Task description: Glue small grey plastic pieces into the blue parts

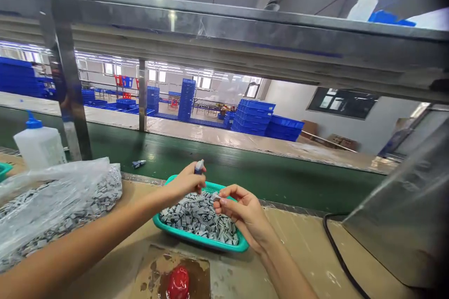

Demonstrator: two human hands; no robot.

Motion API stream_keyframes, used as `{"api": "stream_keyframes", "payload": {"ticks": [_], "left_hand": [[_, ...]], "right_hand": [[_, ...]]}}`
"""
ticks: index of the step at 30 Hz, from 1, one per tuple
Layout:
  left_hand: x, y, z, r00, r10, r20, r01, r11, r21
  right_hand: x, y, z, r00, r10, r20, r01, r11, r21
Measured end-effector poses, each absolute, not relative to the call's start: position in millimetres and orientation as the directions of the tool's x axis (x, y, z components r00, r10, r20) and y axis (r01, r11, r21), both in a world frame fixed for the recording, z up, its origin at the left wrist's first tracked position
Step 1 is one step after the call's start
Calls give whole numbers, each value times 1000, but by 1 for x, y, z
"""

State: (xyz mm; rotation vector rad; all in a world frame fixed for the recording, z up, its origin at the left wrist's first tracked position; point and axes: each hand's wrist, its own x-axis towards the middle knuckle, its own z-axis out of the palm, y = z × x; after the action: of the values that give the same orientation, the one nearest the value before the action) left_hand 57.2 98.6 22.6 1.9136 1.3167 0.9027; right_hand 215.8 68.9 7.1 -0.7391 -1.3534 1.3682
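Seen from a head-worn camera, a person's two bare forearms reach over a cardboard-covered workbench (301,243) toward a teal tray (164,223) heaped with small grey plastic parts (196,217), far too many to count. The left hand (187,181) has its fingers closed around one small grey-and-blue piece (199,166) that sticks up above the thumb, over the tray's far rim. The right hand (242,209) pinches one tiny grey part (215,196) between thumb and forefinger, just above the heap and near the left hand; the picture is soft here, so the exact shape of either piece is hard to tell. At left lie one clear plastic bag (52,196) bulging with more grey parts and one white squeeze bottle (38,145) with a blue cap. One stray small piece (139,164) rests on the green conveyor belt (245,170) behind the tray. One red object (178,283) sits on a stained patch at the near edge, and one black cable (336,254) curves at right. As a judgement, the pinched part could slip and vanish into the heap, since the hold is by fingertips only; an elbow could also nudge the open bag and spill it.
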Motion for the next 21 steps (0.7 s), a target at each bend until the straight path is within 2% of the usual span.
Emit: {"api": "stream_keyframes", "payload": {"ticks": [2, 5, 8, 10, 11, 13, 15, 16, 18, 21], "left_hand": [[48, 57, 19, 329, 925, 189, 343, -304, 889], [40, 22, 15, 401, 902, 160, 20, -184, 983], [37, 18, 17, 403, 909, 110, -69, -90, 994], [37, 20, 20, 413, 905, 102, -142, -46, 989], [37, 20, 22, 434, 896, 94, -190, -11, 982], [38, 15, 25, 495, 867, 53, -290, 108, 951], [40, 6, 27, 560, 829, 0, -357, 241, 903], [41, 2, 27, 582, 813, -19, -372, 287, 883], [44, -5, 26, 618, 786, -26, -375, 324, 869], [45, -6, 21, 683, 729, -40, -246, 282, 927]], "right_hand": [[205, 56, 15, -300, 927, 223, -270, 142, -952], [188, 38, 19, -317, 923, 217, -253, 138, -958], [180, 25, 21, -282, 934, 219, -153, 181, -971], [182, 15, 26, -270, 907, 324, 8, 339, -941], [185, 8, 30, -282, 866, 412, 130, 460, -878], [191, -6, 40, -346, 734, 584, 375, 679, -632], [195, -20, 49, -426, 604, 674, 516, 774, -367], [197, -25, 52, -454, 562, 691, 546, 789, -283], [199, -34, 54, -488, 530, 693, 570, 795, -207], [203, -40, 44, -491, 592, 639, 600, 761, -245]]}}
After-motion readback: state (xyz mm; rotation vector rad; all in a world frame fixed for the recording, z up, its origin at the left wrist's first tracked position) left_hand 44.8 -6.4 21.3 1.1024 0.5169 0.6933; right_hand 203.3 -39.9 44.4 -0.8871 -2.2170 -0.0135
